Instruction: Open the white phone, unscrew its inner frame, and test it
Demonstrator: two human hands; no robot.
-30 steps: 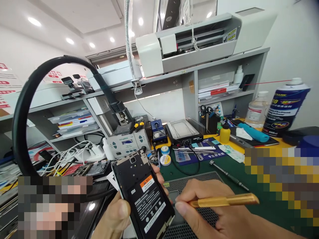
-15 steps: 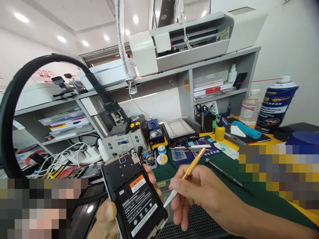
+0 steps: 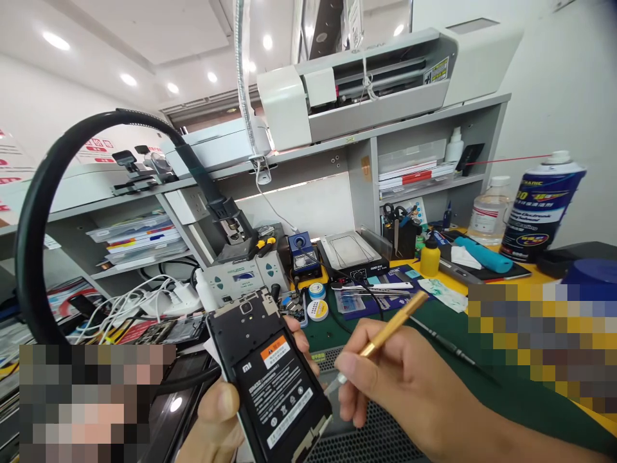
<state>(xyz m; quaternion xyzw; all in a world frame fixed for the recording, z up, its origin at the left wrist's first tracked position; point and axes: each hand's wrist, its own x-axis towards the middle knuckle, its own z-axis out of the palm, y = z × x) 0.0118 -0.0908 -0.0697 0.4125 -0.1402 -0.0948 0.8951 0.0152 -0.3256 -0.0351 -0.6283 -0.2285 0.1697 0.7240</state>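
My left hand (image 3: 216, 411) grips a smartphone (image 3: 255, 328) from beneath, thumb on its near long edge and fingertips curled over the far one. The phone's back cover is off, so its black battery (image 3: 282, 392) with an orange label faces up, tilted towards me. Between the thumb and fingers of my right hand (image 3: 380, 379) is a slim craft knife (image 3: 395, 325) with a gold handle. Its pale pointed tip is at the phone's lower right edge, beside the battery; whether it touches or enters a gap I cannot tell.
A black perforated surface (image 3: 371, 437) lies under my hands on the green mat (image 3: 463, 321). A screwdriver-like tool (image 3: 448, 344) rests right. Behind stand a hot-air station (image 3: 243, 276), a yellow bottle (image 3: 430, 257) and a spray can (image 3: 540, 212). A black hose (image 3: 33, 257) arches at left.
The knife handle has swung lower and to the right, while its tip stays by the phone's edge. My left hand still holds the phone; the whole view has shifted slightly.
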